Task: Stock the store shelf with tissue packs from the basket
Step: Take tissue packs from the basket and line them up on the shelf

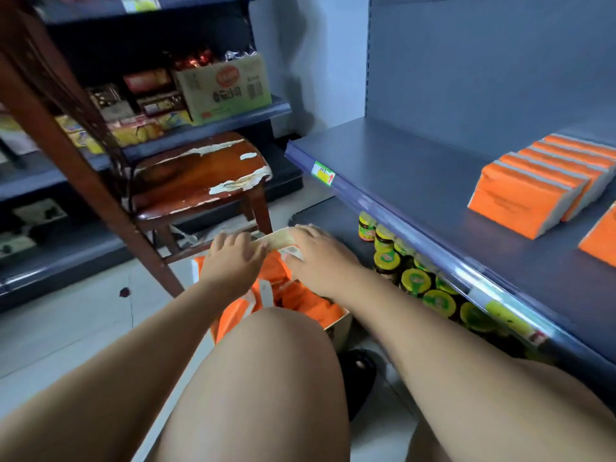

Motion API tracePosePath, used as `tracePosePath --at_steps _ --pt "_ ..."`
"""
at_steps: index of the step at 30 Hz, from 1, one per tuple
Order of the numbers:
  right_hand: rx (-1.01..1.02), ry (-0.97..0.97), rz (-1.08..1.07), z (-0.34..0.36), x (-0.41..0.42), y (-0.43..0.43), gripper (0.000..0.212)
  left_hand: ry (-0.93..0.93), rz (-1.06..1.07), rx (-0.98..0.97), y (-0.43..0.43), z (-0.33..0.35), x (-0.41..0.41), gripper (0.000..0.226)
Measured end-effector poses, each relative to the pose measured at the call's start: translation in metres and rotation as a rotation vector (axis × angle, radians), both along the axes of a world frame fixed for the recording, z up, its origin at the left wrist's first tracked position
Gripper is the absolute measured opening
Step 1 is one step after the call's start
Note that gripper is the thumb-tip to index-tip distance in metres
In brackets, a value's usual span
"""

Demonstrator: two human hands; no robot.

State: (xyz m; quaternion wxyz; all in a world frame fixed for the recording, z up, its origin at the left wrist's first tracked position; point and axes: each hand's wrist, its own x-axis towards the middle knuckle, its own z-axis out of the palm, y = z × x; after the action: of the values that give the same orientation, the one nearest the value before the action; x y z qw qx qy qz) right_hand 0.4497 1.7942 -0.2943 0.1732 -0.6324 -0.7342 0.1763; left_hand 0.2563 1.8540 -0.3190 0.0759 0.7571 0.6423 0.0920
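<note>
A cardboard box (337,324) serves as the basket on the floor and holds several orange tissue packs (301,296). My knee hides its near part. A beige box flap (275,240) stands up at the far side. My left hand (230,261) touches the flap's left end with fairly straight fingers. My right hand (320,258) grips the flap's right end, fingers over the top and thumb below. On the grey shelf (416,181) to the right, a row of orange packs (530,191) stands upright, and another orange pack (601,240) shows at the frame's edge.
Yellow-lidded jars (415,281) fill the lower shelf under the grey one, close to my right forearm. A worn wooden chair (200,175) stands just behind the box. A second shelf unit with a carton (226,88) and snacks lines the left. Pale floor tiles lie to the left of the box.
</note>
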Motion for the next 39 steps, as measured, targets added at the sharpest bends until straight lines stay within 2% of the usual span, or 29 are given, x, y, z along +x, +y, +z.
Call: tracePosePath --at_steps 5,9,11,13,14,18,20,22,25,28,36,39 --pt "-0.182 0.0 -0.047 -0.042 -0.018 0.015 0.046 0.024 0.043 -0.129 -0.001 -0.022 -0.02 0.058" --pt "-0.402 0.158 -0.163 -0.087 -0.025 0.022 0.038 -0.028 0.001 -0.236 0.009 -0.039 -0.022 0.057" --pt "-0.546 0.265 -0.153 -0.155 -0.028 0.045 0.043 -0.084 0.015 -0.245 0.012 -0.047 -0.02 0.051" --pt "-0.569 0.364 -0.142 -0.19 -0.039 0.054 0.058 -0.172 0.095 -0.265 0.014 -0.053 -0.016 0.048" --pt "-0.574 0.407 -0.151 -0.181 -0.047 0.049 0.065 -0.229 0.148 -0.281 0.015 -0.057 -0.015 0.048" --pt "-0.535 0.36 -0.226 -0.135 -0.072 0.03 0.067 -0.346 0.282 -0.382 0.025 -0.071 -0.019 0.04" --pt "-0.535 0.372 -0.238 -0.139 -0.077 0.03 0.074 -0.383 0.312 -0.41 0.029 -0.075 -0.031 0.034" --pt "-0.501 0.389 -0.285 -0.141 -0.078 0.034 0.068 -0.383 0.319 -0.456 0.032 -0.078 -0.046 0.033" --pt "-0.503 0.436 -0.407 -0.139 -0.079 0.041 0.053 -0.304 0.263 -0.606 0.025 -0.077 -0.061 0.044" --pt "-0.489 0.534 -0.512 -0.135 -0.074 0.043 0.038 -0.262 0.21 -0.671 0.019 -0.071 -0.061 0.05" --pt "-0.494 0.833 -0.646 -0.11 -0.041 0.031 0.033 -0.097 0.014 -0.724 0.019 -0.056 -0.07 0.044" --pt "-0.476 0.892 -0.648 -0.103 -0.033 0.027 0.041 -0.214 0.0 -0.7 0.016 -0.049 -0.077 0.039"
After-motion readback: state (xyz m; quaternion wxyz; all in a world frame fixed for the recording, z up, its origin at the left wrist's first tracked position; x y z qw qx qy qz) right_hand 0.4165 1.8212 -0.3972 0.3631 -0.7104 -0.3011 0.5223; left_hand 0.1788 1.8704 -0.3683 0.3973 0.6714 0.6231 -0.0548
